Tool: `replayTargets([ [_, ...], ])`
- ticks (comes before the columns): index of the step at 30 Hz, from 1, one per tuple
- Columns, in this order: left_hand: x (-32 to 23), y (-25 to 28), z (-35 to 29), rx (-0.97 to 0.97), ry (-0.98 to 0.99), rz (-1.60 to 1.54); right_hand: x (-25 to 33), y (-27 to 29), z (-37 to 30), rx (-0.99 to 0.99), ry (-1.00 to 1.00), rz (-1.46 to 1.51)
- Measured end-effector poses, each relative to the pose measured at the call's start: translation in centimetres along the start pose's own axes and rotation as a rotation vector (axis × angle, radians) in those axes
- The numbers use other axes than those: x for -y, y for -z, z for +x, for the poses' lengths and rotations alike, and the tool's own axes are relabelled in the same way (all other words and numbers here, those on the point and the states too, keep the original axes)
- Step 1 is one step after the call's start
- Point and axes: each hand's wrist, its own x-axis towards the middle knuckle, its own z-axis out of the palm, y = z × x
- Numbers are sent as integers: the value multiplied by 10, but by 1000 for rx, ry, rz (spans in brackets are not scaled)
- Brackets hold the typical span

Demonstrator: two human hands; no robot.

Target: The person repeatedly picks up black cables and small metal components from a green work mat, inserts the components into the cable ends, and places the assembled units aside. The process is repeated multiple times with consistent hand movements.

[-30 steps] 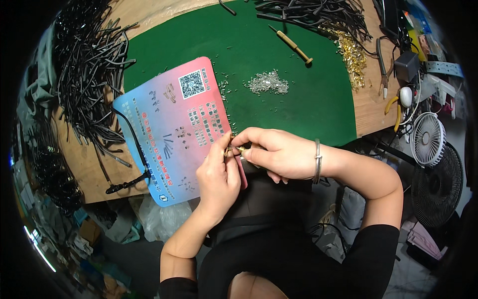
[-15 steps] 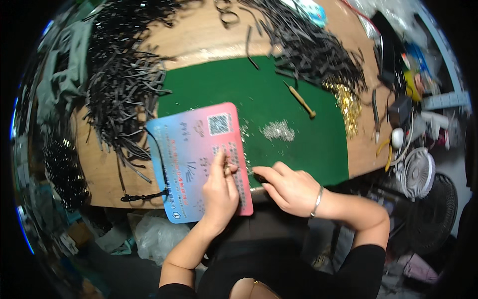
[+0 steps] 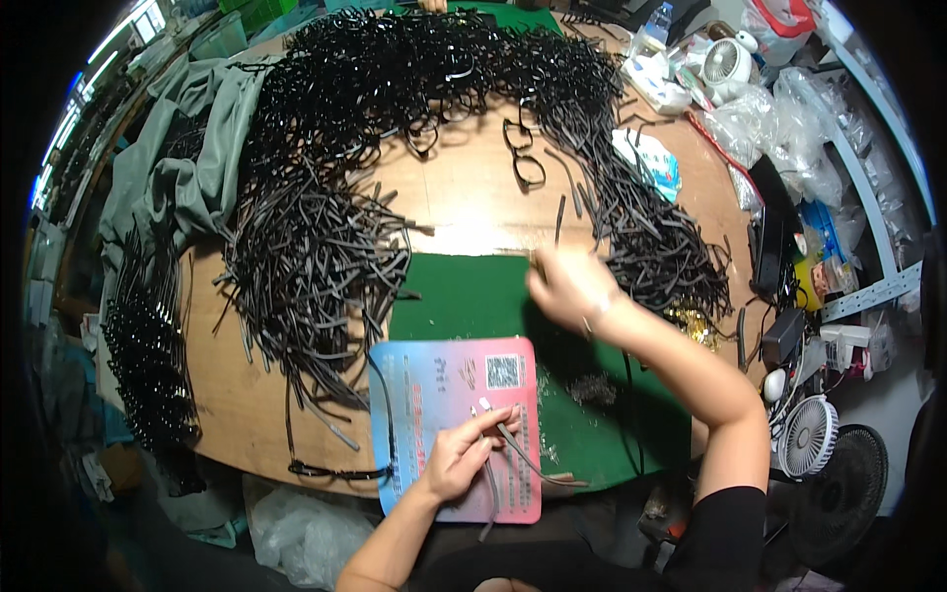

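At the left of the frame, a glossy black bundle [image 3: 153, 365] lies on the tabletop [image 3: 227, 409], then a heap of dark strips [image 3: 316, 257]. Right of it, a blue-and-pink sheet [image 3: 454, 365] overlaps the green mat [image 3: 464, 296]. Over this sheet, low in the centre, the left hand [image 3: 456, 464] has its thumb and fingers drawn nearly together on slim grey strips [image 3: 523, 454]; one appears to end in a pale tip, and they trail toward the sheet's lower edge. Higher up, right of centre, the right hand [image 3: 572, 286] is raised over the mat's far part, near a short dark strip [image 3: 560, 217]. Silvery bits [image 3: 592, 388] lie below it, and gold pieces [image 3: 695, 324] farther right.

The step in hand looks like a steady left hold paired with a right-hand reach; the next move seems to call for a light, settled grip on the strips and care around the loose bits.

The right hand is blurred, so how far its fingers are open, and whether they hold anything, I cannot tell. The forearm partly covers the gold pieces, shadow dims the silvery bits, and the left fingers hide part of the strips.
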Motion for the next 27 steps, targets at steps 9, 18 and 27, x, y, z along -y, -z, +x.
replayTargets([
  [9, 9, -9, 10, -77, -1, 143, -42, 5, 83, 19, -207, -220],
  [18, -20, -24, 0, -143, 322, 218, -60, 36, -72, 217, -142, -140],
  [27, 10, -40, -7, -322, -290, 996, -24, -21, -42, -6, 39, -369],
])
